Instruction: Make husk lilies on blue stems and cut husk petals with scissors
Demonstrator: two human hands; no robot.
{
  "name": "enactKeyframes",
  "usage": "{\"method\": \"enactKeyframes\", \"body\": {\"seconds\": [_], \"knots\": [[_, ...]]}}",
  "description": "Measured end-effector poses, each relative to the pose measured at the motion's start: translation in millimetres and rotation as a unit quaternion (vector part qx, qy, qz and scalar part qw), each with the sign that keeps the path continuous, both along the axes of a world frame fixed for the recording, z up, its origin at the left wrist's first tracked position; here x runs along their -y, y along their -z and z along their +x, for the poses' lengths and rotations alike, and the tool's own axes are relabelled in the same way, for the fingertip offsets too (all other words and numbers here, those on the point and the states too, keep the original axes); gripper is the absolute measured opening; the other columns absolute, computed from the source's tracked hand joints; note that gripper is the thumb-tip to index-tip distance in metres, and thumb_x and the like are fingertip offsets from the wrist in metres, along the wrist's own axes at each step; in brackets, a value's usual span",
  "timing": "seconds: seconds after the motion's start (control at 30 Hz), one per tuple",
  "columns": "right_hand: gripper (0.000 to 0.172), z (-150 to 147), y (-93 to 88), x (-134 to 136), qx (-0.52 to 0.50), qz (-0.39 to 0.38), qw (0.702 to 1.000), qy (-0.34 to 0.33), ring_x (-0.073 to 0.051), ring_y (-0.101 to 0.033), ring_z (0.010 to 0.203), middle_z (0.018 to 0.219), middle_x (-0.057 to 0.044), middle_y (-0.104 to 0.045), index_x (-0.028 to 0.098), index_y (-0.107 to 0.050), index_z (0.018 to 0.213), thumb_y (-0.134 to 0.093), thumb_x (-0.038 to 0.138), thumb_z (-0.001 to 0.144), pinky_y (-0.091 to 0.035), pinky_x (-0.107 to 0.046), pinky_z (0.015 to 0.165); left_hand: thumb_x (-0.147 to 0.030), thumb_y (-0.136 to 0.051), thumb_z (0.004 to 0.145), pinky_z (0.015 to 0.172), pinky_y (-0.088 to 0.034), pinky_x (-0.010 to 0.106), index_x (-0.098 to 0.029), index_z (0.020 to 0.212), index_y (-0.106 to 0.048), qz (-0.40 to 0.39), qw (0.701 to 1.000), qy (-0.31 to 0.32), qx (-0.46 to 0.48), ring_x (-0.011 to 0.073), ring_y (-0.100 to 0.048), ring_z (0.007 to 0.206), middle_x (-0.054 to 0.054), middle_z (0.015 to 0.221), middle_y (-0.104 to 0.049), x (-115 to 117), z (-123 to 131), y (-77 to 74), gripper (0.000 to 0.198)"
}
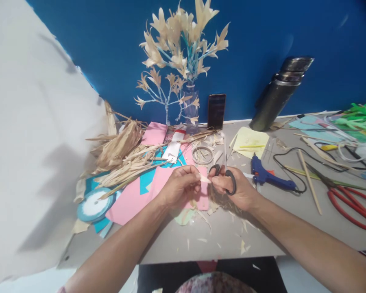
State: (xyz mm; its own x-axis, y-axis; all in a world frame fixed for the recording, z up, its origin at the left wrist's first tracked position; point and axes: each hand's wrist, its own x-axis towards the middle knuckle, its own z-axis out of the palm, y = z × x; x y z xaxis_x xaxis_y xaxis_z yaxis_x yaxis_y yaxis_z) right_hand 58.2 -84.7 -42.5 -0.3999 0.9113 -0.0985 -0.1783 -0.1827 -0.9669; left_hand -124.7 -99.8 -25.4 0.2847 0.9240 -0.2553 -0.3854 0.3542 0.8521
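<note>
Near the middle of the desk, my left hand (pixel 183 185) pinches a small pale pointed piece (pixel 205 179), which looks like dried husk. My right hand (pixel 236 187) is closed around black-handled scissors (pixel 231 182), with fingers in the loops and the thumb close to the piece's tip. The blades are hard to make out. Both hands are close together over pink sheets (pixel 161 179) and scattered trimmings. Just behind them lies a roll of tape (pixel 202 155).
Dried husks (pixel 118 146) and a blue ribbon spool (pixel 96 204) lie left. Behind stand husk flowers (pixel 179 44), a phone (pixel 216 111) and a leaning flask (pixel 277 95). Rightward are a blue glue gun (pixel 270 175), a stick (pixel 310 182) and red-handled scissors (pixel 354 203).
</note>
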Motion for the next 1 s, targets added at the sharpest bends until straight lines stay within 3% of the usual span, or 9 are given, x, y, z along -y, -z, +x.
{"method": "enactKeyframes", "body": {"seconds": [0.17,0.37,0.57,0.77,0.87,1.0], "knots": [[0.026,-2.6,-1.4,0.9,0.003,-0.002,1.000,0.014,-0.010,-0.037,0.049,0.050,0.005,-0.047,0.015,-0.062,0.076,-0.077,0.035,0.069,-0.025,-0.025,0.049,-0.025,-0.079,0.068,0.042,-0.043,0.018,-0.016,0.072,-0.059,0.005,1.000,-0.026,-0.003,0.0090,-0.053,0.045,-0.003,0.053,-0.057,0.3,1.8,1.0,0.023],[0.026,-1.1,0.7,0.5,-0.016,-0.015,0.999,0.031,-0.010,-0.040,0.049,0.053,0.006,-0.049,0.015,-0.063,0.080,-0.080,0.029,0.066,-0.028,-0.023,0.048,-0.025,-0.080,0.068,0.041,-0.044,0.019,-0.015,0.068,-0.057,0.004,1.000,0.011,-0.011,0.0084,-0.050,0.042,-0.003,0.052,-0.056,3.1,3.2,0.0,0.024],[0.029,-3.5,3.7,6.9,-0.041,-0.037,0.998,-0.010,-0.013,-0.056,0.055,0.068,0.002,-0.061,0.016,-0.061,0.085,-0.081,0.023,0.065,-0.042,-0.023,0.052,-0.027,-0.079,0.067,0.038,-0.045,0.020,-0.015,0.067,-0.059,-0.009,0.999,0.012,-0.032,0.0093,-0.050,0.039,-0.001,0.049,-0.058,4.7,4.9,-0.5,0.023],[0.028,-9.8,4.4,8.5,-0.054,-0.038,0.997,0.050,-0.015,-0.059,0.056,0.065,0.001,-0.063,0.017,-0.060,0.083,-0.082,0.023,0.066,-0.046,-0.023,0.053,-0.027,-0.080,0.069,0.042,-0.045,0.020,-0.015,0.073,-0.061,-0.014,1.000,0.010,0.001,0.0094,-0.053,0.043,0.000,0.055,-0.062,6.6,11.2,5.6,0.023],[0.032,-9.5,3.9,8.1,-0.038,-0.047,0.997,0.043,-0.013,-0.054,0.049,0.059,0.004,-0.059,0.018,-0.060,0.082,-0.085,0.030,0.066,-0.041,-0.022,0.047,-0.024,-0.080,0.066,0.042,-0.042,0.018,-0.016,0.070,-0.058,-0.023,1.000,-0.007,0.000,0.0091,-0.053,0.044,-0.001,0.053,-0.060,7.4,13.3,6.4,0.024],[0.043,-4.0,3.4,7.9,0.027,-0.001,0.998,-0.053,-0.009,-0.044,0.044,0.054,0.003,-0.052,0.015,-0.062,0.072,-0.078,0.054,0.075,-0.031,-0.021,0.043,-0.020,-0.074,0.065,0.046,-0.045,0.020,-0.017,0.067,-0.056,-0.010,0.999,-0.053,-0.009,0.0101,-0.054,0.046,-0.001,0.053,-0.060,4.6,10.7,2.5,0.019]]}}
